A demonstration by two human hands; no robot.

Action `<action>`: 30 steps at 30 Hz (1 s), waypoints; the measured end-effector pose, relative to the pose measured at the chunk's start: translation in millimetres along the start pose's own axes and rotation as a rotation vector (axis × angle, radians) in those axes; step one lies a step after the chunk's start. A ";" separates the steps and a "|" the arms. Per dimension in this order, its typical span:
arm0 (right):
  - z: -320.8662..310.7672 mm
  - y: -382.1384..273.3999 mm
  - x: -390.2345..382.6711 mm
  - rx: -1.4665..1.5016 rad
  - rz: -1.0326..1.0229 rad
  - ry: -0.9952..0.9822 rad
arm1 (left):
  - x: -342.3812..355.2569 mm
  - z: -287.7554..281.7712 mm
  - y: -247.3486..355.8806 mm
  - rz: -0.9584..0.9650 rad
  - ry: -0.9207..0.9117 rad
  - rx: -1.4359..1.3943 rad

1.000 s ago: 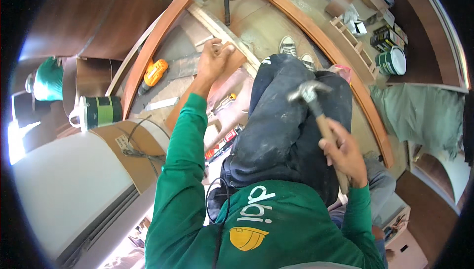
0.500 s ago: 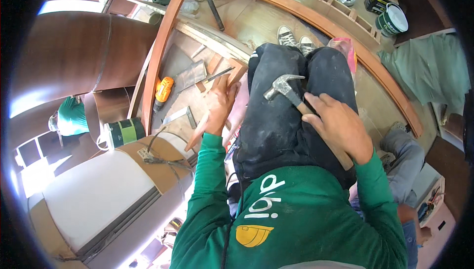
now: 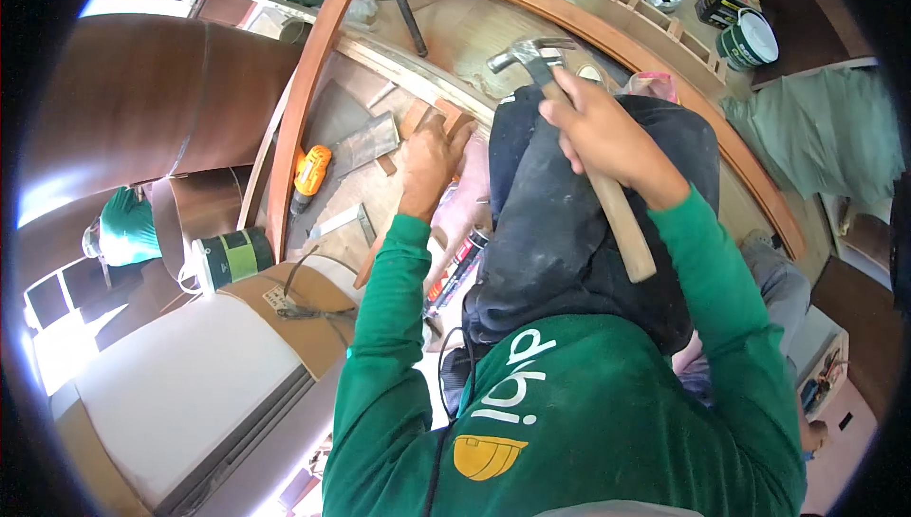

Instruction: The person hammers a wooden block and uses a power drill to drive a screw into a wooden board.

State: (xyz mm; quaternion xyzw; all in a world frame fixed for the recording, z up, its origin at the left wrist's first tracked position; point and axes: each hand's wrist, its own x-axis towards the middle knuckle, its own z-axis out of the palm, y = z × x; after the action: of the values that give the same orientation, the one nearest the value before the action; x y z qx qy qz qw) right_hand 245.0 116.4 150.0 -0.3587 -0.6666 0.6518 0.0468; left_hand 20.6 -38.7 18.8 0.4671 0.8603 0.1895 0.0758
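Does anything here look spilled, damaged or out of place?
Nothing looks clearly spilled or damaged. Only the orange-and-black power drill lies loose beside the long reddish-brown wooden beam, slightly untidy perhaps.

A flat tan work surface (image 3: 378,194), perhaps a low wooden bench though its edges are hard to make out, spreads left of the grip of the left hand (image 3: 432,161). Just left of that grip lies a thin, shiny grey sheet (image 3: 368,143); farther left, a yellow-and-black cordless drill (image 3: 309,174); nearer the wearer's body, an L-shaped silvery metal square (image 3: 338,222).
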 end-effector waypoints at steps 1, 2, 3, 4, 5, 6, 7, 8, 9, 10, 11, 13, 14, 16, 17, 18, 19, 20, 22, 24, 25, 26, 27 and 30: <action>3.2 -1.9 14.7 -0.021 0.045 -0.022 | -2.6 -1.6 0.7 0.012 0.030 -0.001; 4.4 -1.4 28.0 -0.044 0.089 -0.047 | -3.8 -1.9 -1.5 0.024 0.034 -0.004; 9.0 25.9 45.4 -0.156 -0.138 0.001 | -0.8 -1.0 -0.6 0.046 0.039 -0.013; 17.8 75.4 62.3 -0.271 -0.354 0.060 | 3.6 3.3 5.2 0.080 0.036 -0.033; 24.0 83.1 66.3 -0.300 -0.359 0.017 | 2.5 0.8 5.5 0.063 0.014 -0.024; 28.8 89.4 68.7 -0.333 -0.363 -0.021 | 2.8 -0.4 7.6 0.061 0.010 -0.015; 33.2 52.3 62.3 -0.283 -0.149 -0.143 | -1.3 -2.3 3.9 0.042 0.009 0.002; 32.5 23.3 56.4 -0.235 0.068 -0.249 | -3.8 -3.9 1.9 0.035 0.008 0.016; 25.5 15.6 53.7 -0.233 0.103 -0.249 | -3.3 -2.5 1.5 0.040 0.012 0.031; 23.1 11.3 52.8 -0.232 0.116 -0.224 | -3.5 -3.9 1.6 0.022 -0.005 0.048; 21.8 8.5 51.4 -0.230 0.130 -0.197 | -4.0 -5.4 2.0 0.004 -0.022 0.066; 21.9 11.8 52.0 -0.189 0.137 -0.081 | -3.8 -6.0 3.1 -0.006 -0.035 0.079; 25.2 19.8 50.7 -0.161 0.110 -0.115 | -2.7 -5.1 3.5 0.000 -0.030 0.075; 34.4 36.6 41.7 -0.100 0.054 -0.184 | -2.7 -5.0 5.5 0.006 -0.034 0.083; 42.3 15.9 28.2 -0.229 0.103 -0.169 | -3.1 -7.1 6.3 0.002 -0.038 0.097; 37.4 11.9 31.3 -0.221 0.107 -0.196 | -3.8 -7.8 6.2 -0.002 -0.043 0.110; 30.8 8.3 36.7 -0.214 0.105 -0.218 | -3.8 -7.9 5.4 0.003 -0.033 0.098; 26.8 5.3 39.2 -0.207 0.104 -0.241 | -4.3 -7.2 3.9 0.007 -0.024 0.086; 27.8 2.1 37.3 -0.184 0.096 -0.178 | -4.4 -7.0 2.6 0.023 -0.005 0.077; 23.9 7.0 41.6 -0.137 0.089 -0.064 | -3.9 -7.2 1.9 0.044 0.011 0.081; 20.0 15.0 44.5 -0.138 0.040 0.000 | -3.1 -6.6 2.1 0.037 0.016 0.088; 23.2 27.1 47.3 -0.155 0.035 -0.083 | -1.9 -5.5 4.1 0.034 0.013 0.091; 28.7 41.5 50.1 -0.172 0.030 -0.166 | -1.7 -4.4 5.9 0.032 0.011 0.095; 42.1 23.7 39.6 -0.309 0.014 -0.216 | -5.0 -1.7 -2.2 0.042 0.032 0.065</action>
State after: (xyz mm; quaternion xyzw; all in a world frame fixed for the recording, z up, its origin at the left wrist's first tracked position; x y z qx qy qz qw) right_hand 203.3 100.0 106.5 -0.2941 -0.7573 0.5768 -0.0853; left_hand 21.1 -44.3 19.2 0.4843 0.8571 0.1703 0.0429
